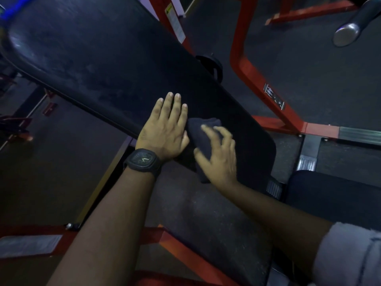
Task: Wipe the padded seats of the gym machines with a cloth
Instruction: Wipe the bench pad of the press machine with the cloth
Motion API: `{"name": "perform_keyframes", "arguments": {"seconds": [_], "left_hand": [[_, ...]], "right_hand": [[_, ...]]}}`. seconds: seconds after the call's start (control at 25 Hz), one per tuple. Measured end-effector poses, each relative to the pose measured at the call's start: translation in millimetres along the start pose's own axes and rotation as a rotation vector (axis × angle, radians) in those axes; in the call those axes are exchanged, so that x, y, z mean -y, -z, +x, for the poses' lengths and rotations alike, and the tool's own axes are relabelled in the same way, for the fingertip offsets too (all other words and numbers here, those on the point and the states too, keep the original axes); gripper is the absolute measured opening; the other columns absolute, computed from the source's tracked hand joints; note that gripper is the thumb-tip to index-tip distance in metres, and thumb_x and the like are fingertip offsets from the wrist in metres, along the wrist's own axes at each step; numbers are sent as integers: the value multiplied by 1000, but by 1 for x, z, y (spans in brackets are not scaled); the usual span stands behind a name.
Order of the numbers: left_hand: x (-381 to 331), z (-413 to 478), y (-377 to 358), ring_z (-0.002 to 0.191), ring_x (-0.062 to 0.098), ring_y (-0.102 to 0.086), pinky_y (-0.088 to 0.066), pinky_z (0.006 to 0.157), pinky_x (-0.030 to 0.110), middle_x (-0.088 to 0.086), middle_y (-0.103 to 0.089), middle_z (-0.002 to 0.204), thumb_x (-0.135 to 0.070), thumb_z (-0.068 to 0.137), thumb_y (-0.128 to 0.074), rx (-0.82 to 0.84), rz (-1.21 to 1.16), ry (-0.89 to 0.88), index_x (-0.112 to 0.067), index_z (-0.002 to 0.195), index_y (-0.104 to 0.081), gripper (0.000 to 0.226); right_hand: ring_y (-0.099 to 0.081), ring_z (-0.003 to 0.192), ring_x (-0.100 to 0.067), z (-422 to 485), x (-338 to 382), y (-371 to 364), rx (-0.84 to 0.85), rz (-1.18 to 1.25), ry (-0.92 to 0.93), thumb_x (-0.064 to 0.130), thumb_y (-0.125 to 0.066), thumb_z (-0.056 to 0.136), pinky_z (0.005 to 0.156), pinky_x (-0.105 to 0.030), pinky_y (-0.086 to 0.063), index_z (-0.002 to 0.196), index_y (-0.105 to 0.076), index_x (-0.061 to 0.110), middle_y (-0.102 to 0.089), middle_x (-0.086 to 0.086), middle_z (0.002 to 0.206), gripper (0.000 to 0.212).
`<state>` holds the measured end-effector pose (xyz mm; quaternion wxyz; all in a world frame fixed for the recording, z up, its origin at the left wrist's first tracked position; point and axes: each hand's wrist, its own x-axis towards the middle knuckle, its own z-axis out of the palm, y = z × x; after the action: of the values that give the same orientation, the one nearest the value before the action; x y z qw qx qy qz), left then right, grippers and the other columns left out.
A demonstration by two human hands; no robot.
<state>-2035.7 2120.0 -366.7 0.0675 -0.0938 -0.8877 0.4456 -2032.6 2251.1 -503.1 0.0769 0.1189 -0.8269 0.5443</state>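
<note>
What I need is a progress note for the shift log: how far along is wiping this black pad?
Done: the black pad looks evenly dark near the hands, so that end may already be wiped. In hand: the right hand grips the dark cloth on the pad; the left hand rests flat beside it. Left: pale smudges show toward the pad's far end.

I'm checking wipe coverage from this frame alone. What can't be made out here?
Head view:
cloth: mostly covered by the blurred right hand.
bench pad: the part under the left hand and cloth is hidden; top cut by the picture edge.
warning label on the red frame: print too small to read.
</note>
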Motion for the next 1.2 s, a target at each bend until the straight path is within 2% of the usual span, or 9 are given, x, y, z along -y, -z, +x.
{"name": "perform_keyframes", "arguments": {"seconds": [0.12, 0.28, 0.44, 0.6, 0.76, 0.92, 0.96, 1.08, 1.2], "left_hand": [[-3, 4, 8, 148, 44, -29, -24, 121, 53, 28, -34, 158, -44, 94, -28, 46, -1, 0, 1, 152, -37, 74], [-6, 10, 7, 148, 41, -32, -25, 121, 52, 27, -36, 157, -43, 95, -24, 52, -16, -8, 3, 150, -40, 73], [-17, 10, 5, 148, 38, -32, -23, 122, 53, 25, -38, 157, -45, 95, -24, 31, -87, 35, 2, 150, -41, 74], [-15, 12, 2, 149, 36, -31, -21, 122, 52, 24, -36, 158, -47, 96, -27, 17, -83, 8, 0, 151, -40, 74], [-16, 11, 0, 150, 35, -29, -19, 122, 52, 23, -34, 160, -47, 97, -28, 7, -60, 13, -1, 152, -38, 73], [-15, 11, -5, 149, 35, -31, -20, 122, 52, 23, -35, 159, -48, 98, -27, -35, -46, 14, -1, 152, -38, 73], [-16, 11, -6, 149, 35, -31, -20, 122, 52, 23, -35, 159, -48, 98, -26, -35, -51, 11, -1, 152, -38, 73], [-17, 10, -8, 150, 35, -30, -19, 122, 53, 23, -34, 160, -48, 99, -26, -43, -44, 10, -1, 153, -37, 72], [-16, 11, -10, 149, 35, -32, -20, 122, 53, 22, -36, 159, -48, 99, -28, -53, -37, 3, -1, 152, -39, 71]], "right_hand": [[-43, 123, -36, 17, 29, -1, -128, 262, -755, 38, -65, 89, 101, -47, -41, 150, -36, 38, -30, -4, 148, 68], [-45, 121, -29, -18, 3, 4, 52, -42, -8, 50, -63, 86, 96, -47, -45, 152, -24, 43, -32, -4, 145, 77], [-43, 123, -28, 19, 9, 6, -24, 162, -687, 48, -67, 88, 100, -45, -43, 155, -19, 46, -28, 0, 141, 83], [-37, 124, -29, 7, -7, 7, 27, -30, -2, 41, -66, 88, 93, -43, -46, 155, -28, 41, -27, -5, 148, 77], [-28, 141, -33, 55, -16, 12, -67, 205, -668, 36, -61, 94, 108, -44, -36, 156, -28, 40, -16, -1, 165, 70], [-29, 142, -28, 52, -13, 7, -23, 10, 62, 35, -63, 93, 107, -34, -34, 155, -32, 37, -22, 2, 165, 69], [-31, 141, -27, 65, -16, 9, -21, 4, 70, 35, -63, 93, 107, -34, -36, 154, -33, 38, -24, 3, 164, 69], [-33, 142, -27, 104, 0, 6, -130, 225, -530, 36, -60, 94, 110, -42, -39, 154, -32, 42, -24, 7, 164, 66], [-35, 140, -27, 95, 3, -2, -144, 13, -48, 38, -56, 91, 111, -38, -36, 153, -37, 36, -30, 2, 162, 65]]}}
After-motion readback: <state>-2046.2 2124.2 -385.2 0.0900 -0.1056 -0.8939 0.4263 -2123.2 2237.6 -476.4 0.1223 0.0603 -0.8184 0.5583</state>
